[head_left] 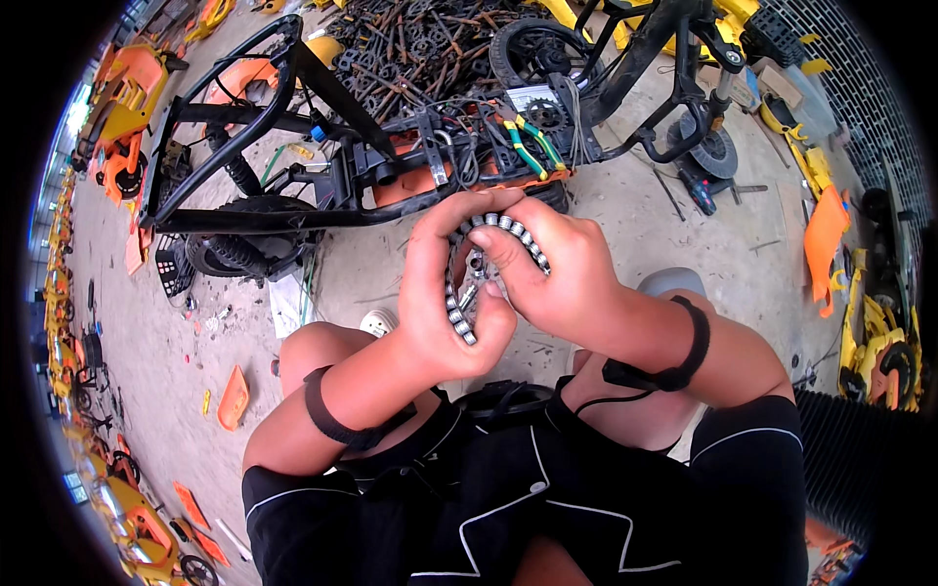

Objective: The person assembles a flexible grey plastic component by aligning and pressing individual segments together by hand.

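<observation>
Both my hands are closed around a curved strip of short silvery cylinders [504, 222], held above my lap; its exact kind I cannot make out. My left hand [430, 283] grips the left side of the curve. The far right part of it is in my right hand [572, 269], whose thumb presses inside the arc. Small silvery metal pieces [476, 264] show within the curve, partly hidden by my thumbs. Just beyond my fingers lies a black vehicle frame [244, 222], with pliers [532, 146] with green and yellow handles resting on it.
Rusty metal parts [420, 49] are heaped behind the frame. A power drill [702, 193] lies on the floor to the right, beside a small wheel [708, 151]. At left there is an orange plastic piece [234, 398]. Yellow and orange body panels [829, 239] line both sides.
</observation>
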{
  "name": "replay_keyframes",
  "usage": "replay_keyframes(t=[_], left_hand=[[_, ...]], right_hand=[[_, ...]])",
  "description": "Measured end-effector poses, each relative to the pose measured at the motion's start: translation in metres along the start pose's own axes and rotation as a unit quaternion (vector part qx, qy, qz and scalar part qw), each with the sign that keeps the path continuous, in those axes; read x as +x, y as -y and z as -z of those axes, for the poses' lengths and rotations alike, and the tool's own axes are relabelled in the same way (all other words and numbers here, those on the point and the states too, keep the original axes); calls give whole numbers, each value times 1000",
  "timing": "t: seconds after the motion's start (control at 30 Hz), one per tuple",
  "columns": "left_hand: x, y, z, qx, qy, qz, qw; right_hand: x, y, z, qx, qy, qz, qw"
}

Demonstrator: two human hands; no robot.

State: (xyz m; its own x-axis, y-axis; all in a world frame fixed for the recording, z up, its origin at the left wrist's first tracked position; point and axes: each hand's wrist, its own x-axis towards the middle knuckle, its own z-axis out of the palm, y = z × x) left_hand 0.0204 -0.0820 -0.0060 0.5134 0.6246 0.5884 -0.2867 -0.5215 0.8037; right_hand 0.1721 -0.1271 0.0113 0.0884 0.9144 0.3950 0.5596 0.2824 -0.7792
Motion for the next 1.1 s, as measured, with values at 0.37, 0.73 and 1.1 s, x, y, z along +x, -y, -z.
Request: replay_keyframes(t=[0.37, 0.73, 1.1], left_hand=[[1, -2, -7, -8, -22, 4, 1000], [10, -7, 1, -59, 50, 29, 997], [20, -23, -6, -155, 114, 58, 980]], right_hand=[[1, 4, -1, 14, -21, -27, 999], [2, 5, 18, 23, 24, -83, 996], [5, 7, 56, 22, 61, -90, 994]])
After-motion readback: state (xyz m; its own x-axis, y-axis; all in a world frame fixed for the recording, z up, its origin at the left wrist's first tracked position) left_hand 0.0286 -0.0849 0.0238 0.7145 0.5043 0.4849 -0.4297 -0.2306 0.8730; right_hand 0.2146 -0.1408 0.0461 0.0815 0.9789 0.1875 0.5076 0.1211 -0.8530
